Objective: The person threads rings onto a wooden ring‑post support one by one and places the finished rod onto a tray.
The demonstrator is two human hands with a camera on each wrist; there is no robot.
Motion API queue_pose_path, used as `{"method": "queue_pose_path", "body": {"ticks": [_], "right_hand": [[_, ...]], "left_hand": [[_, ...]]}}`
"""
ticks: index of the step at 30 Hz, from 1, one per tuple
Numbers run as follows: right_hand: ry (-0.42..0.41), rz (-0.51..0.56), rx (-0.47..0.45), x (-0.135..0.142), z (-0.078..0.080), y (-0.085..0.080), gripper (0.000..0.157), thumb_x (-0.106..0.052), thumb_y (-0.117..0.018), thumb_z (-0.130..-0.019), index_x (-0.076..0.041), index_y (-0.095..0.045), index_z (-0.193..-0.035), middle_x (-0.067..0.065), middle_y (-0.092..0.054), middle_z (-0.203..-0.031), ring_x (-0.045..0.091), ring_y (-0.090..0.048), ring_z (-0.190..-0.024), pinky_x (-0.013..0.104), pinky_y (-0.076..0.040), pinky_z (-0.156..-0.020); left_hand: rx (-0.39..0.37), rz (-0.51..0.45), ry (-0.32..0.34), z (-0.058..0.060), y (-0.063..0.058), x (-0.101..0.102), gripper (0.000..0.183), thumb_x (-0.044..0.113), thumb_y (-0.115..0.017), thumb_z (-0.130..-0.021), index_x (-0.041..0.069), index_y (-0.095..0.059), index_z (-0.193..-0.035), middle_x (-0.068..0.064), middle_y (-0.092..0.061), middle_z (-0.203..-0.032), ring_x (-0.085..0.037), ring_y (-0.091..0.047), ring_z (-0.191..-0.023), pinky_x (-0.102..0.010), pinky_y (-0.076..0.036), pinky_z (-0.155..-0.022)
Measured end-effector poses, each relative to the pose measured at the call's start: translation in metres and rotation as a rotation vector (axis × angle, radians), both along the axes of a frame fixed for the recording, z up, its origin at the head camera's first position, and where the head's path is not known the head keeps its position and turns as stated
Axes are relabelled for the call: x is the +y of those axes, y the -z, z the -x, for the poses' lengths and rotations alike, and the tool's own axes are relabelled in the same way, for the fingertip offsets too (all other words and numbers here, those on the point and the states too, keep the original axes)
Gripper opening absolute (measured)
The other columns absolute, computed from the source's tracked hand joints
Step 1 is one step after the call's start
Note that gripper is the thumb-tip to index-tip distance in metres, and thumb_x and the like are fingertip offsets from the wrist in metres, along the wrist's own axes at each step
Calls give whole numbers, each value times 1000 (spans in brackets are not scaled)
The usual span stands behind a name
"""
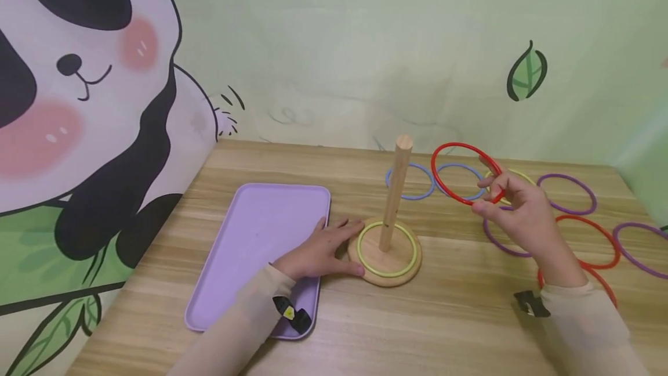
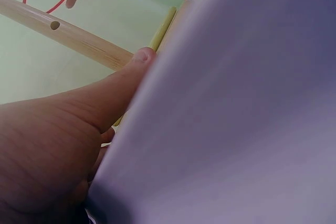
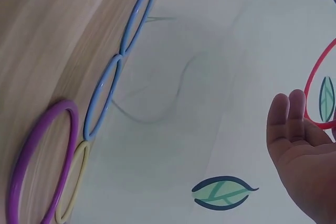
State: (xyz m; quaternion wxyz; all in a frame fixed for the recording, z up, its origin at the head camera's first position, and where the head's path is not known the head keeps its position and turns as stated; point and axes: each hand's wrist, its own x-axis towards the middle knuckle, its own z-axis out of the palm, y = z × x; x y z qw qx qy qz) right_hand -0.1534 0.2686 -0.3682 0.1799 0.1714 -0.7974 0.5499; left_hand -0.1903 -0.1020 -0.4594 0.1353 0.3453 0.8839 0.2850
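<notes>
My right hand (image 1: 524, 213) pinches a red ring (image 1: 433, 168) by its right edge and holds it raised in the air, right of the wooden peg (image 1: 398, 190). The peg stands upright on a round wooden base (image 1: 373, 245), and a yellow-green ring (image 1: 388, 275) lies around its foot. With fingers spread and nearly straight, my left hand (image 1: 319, 251) touches the left side of that base. In the left wrist view the thumb (image 2: 126, 74) reaches the base's edge, and the tray hides part of the fingers.
A purple tray (image 1: 261, 237) lies left of the base, under my left forearm. Blue rings (image 1: 417, 198), a yellow ring (image 1: 524, 174), purple rings (image 1: 595, 197) and red rings (image 1: 619, 248) lie flat on the table at the right. Behind the table rises a painted wall (image 1: 334, 45).
</notes>
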Motion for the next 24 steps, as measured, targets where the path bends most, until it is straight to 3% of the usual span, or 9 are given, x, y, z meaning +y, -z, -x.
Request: {"method": "queue_pose_path", "body": {"ticks": [8, 15, 19, 24], "right_hand": [[-11, -19, 13, 0, -1, -7, 29, 20, -73, -83, 4, -49, -85, -14, -72, -101, 6, -66, -106, 15, -47, -96], [-49, 4, 29, -1, 4, -27, 27, 21, -71, -83, 3, -51, -83, -8, -73, -98, 11, -67, -109, 17, -45, -101], [-62, 12, 17, 0, 5, -39, 25, 19, -70, -85, 2, -51, -84, -6, -73, -101, 13, -65, -112, 18, -46, -98], [-105, 104, 18, -3, 7, -52, 24, 18, -68, -87, 2, -51, -84, -2, -74, -98, 18, -64, -111, 22, -47, -90]], "left_hand": [[-9, 7, 4, -3, 0, -1, 97, 51, -82, -89, 9, -37, -165, -11, -36, -169, -39, -20, -159, -65, 8, -125], [-1, -5, 0, -1, 1, -2, 97, 50, -82, -89, 9, -37, -164, -10, -37, -169, -38, -20, -160, -64, 8, -126], [-3, -13, 6, 1, 0, -1, 97, 49, -82, -90, 8, -37, -164, -11, -36, -169, -39, -20, -160, -65, 8, -125], [-1, -12, 4, 1, -1, -1, 96, 48, -83, -90, 7, -37, -164, -12, -37, -168, -39, -20, -159, -65, 7, -125]]}}
